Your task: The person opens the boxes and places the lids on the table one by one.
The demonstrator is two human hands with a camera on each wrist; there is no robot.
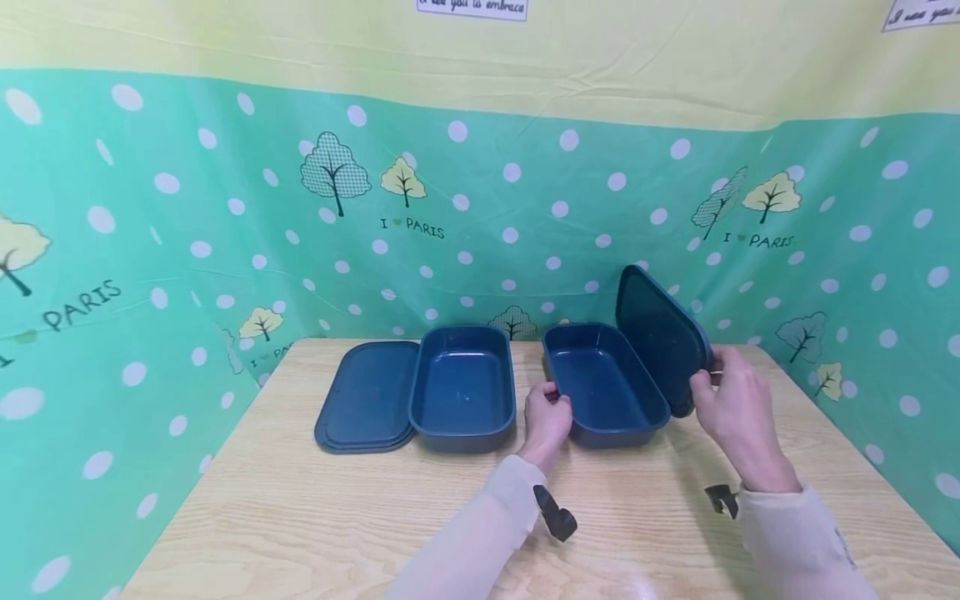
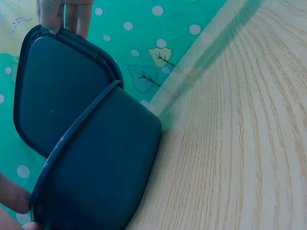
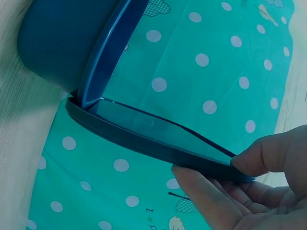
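In the head view, a dark blue rectangular food container [image 1: 607,383] sits on the right half of the table. My left hand [image 1: 547,423] pinches its left rim; the left wrist view catches fingertips [image 2: 13,195] at that rim. Its matching lid [image 1: 656,342] stands steeply tilted along the container's right side. My right hand [image 1: 738,417] holds the lid by its right edge. From the right wrist, the thumb [image 3: 256,158] lies on one face of the lid [image 3: 139,143] and the fingers on the other, while the lid's far end meets the container's rim.
A second blue container [image 1: 462,392], uncovered, stands left of the left hand. Its lid [image 1: 369,400] lies flat on the wooden table [image 1: 315,517], right against that container's left side. A green dotted cloth [image 1: 510,233] hangs behind and at both sides.
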